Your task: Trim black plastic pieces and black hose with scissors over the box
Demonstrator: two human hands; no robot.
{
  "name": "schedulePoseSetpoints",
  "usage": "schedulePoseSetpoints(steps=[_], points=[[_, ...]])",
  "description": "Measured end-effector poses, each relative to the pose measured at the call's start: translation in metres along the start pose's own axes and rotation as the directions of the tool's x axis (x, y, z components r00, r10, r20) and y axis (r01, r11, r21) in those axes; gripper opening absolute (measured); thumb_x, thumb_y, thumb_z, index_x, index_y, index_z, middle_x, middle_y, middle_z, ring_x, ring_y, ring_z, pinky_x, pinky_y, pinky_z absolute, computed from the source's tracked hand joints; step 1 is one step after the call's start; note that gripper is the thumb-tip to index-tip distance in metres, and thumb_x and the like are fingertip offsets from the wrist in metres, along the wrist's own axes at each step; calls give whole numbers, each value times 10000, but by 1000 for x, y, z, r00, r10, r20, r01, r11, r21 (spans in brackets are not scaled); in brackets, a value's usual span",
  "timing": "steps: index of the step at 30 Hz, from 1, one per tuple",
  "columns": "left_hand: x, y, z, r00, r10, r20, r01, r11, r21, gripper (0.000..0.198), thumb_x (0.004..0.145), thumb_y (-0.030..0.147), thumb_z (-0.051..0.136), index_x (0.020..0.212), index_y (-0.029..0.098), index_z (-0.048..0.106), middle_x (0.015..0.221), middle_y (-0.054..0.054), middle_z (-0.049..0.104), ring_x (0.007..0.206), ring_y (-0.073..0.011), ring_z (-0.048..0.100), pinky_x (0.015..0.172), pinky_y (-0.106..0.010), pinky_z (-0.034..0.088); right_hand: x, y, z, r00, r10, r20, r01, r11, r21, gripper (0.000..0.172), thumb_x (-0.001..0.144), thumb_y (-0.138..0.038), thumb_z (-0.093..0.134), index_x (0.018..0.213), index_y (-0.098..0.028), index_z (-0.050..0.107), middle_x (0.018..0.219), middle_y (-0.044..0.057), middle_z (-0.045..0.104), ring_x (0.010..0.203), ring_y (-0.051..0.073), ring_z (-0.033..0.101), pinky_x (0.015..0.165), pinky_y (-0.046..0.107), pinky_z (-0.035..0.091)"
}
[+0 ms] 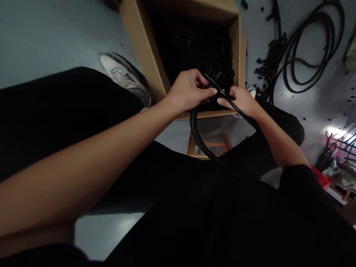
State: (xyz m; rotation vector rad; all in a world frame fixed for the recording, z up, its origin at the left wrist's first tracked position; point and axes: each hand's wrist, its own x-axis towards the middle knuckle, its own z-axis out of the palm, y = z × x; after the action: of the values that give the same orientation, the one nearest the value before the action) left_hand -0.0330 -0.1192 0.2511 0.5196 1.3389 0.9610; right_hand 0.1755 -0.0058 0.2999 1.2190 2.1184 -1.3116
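Grey floor (55, 37) is showing around one cardboard box (139, 40) heaped with small black pieces (194, 48), and I'm tracking one corrugated black conduit (198, 129) rising past the box's near rim. Two hands are closing on it above the box: the left hand (189, 91) is curling its fingers around it, the right hand (239, 101) is pinching it between thumb and fingers, both forearms angling inward.

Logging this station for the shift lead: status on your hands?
Left hand and right hand gripping black corrugated plastic conduit. Held above open cardboard box of small black pieces.
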Motion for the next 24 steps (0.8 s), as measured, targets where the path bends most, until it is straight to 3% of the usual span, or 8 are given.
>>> schedulePoseSetpoints(steps=[4,7,12,17,20,24], points=[[-2,-4,6,998,40,-46,-38,998,53,379,831,215,967,907,232,596,733,20,654,862,-222,740,783,-344,564,1,1,5,1000,-12,-14,12,1000,7,730,846,-931,798,947,-262,526,919,44,618,940,258,614,831,382,465],[-1,-2,7,999,6,-50,-3,998,65,384,841,242,980,938,227,608,725,30,656,777,-193,700,755,-341,552,0,1,5,1000,1,-27,-2,1000,-17,688,902,-899,768,867,-262,511,854,28,586,874,227,578,797,374,444],[3,14,-7,998,-67,6,67,992,-106,356,933,287,949,1021,231,609,788,31,735,820,-173,673,819,-351,577,3,10,-7,998,22,-67,-26,998,-57,653,900,-824,805,824,-262,482,805,3,534,819,201,531,757,374,397],[1,33,-18,990,-138,-1,133,959,-248,113,1112,232,755,1012,206,709,1017,10,832,1028,-177,663,994,-349,553,1,16,-25,998,7,65,-3,998,-70,536,865,-670,847,907,-268,496,849,10,581,829,217,536,764,389,403],[-2,41,-17,991,-130,23,131,959,-252,74,1089,203,785,1019,204,762,1126,12,845,1170,-195,652,1081,-336,518,-3,11,-32,991,-38,131,47,997,-63,526,845,-638,873,952,-259,524,883,18,611,856,226,560,779,389,421],[-7,46,-12,987,-101,126,127,966,-225,82,1043,215,863,1055,195,784,1057,0,840,1139,-198,688,1116,-346,549,-5,6,-34,974,-101,201,105,994,-6,560,830,-634,919,1026,-243,569,900,12,630,892,226,584,806,380,459]])
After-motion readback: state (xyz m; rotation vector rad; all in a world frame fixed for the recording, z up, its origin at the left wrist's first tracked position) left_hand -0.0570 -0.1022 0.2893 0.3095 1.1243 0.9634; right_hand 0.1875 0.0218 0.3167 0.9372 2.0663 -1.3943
